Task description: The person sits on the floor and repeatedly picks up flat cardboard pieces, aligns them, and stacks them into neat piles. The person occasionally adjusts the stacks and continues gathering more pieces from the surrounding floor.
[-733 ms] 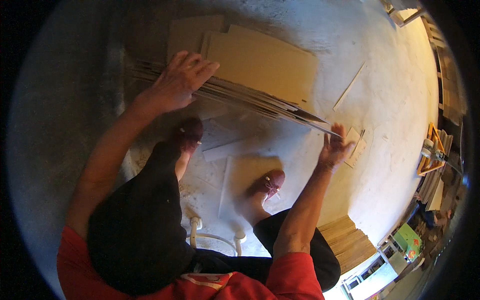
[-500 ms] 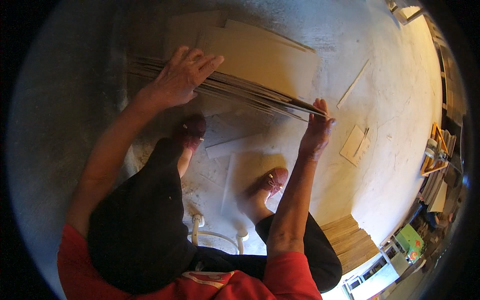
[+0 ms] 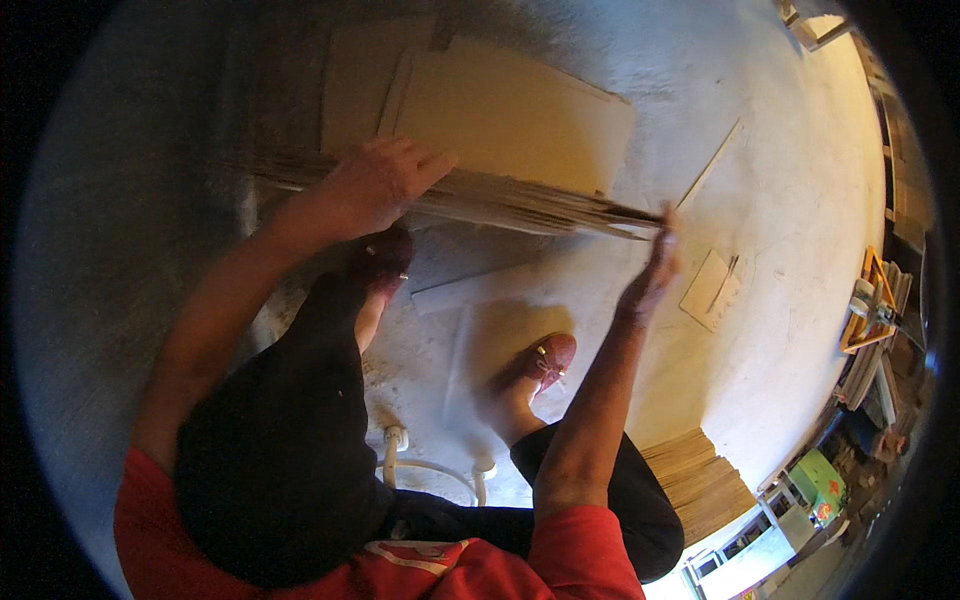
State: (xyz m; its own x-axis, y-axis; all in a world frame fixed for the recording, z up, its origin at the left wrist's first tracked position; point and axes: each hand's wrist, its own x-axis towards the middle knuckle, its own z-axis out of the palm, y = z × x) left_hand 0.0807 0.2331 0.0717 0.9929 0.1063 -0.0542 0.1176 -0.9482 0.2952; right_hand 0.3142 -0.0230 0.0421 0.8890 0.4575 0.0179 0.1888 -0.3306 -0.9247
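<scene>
A thick bundle of thin brown cardboard sheets point(image 3: 520, 205) stands on edge, stretching from left to right in front of my feet. My left hand point(image 3: 375, 185) is bent over its upper edge, left of the middle, with the fingers closed down on the sheets. At the bundle's right end, my right hand point(image 3: 655, 265) grips the ends of the sheets, somewhat blurred by motion. The sheet ends there are uneven, with a few sticking out further. Just beyond the bundle, flat cardboard sheets point(image 3: 510, 115) lie overlapping on the floor.
On the right floor lie a thin strip point(image 3: 711, 163) and a small cardboard piece point(image 3: 710, 290) with a slim tool on it. A cardboard stack point(image 3: 700, 480) sits by my right knee. White stool legs point(image 3: 396, 438) show below me. Clutter and a wooden frame point(image 3: 868, 300) line the far right.
Both hands and the bundle have come lower and nearer to me. The right hand has shifted slightly right, and more of the flat sheets beyond now shows.
</scene>
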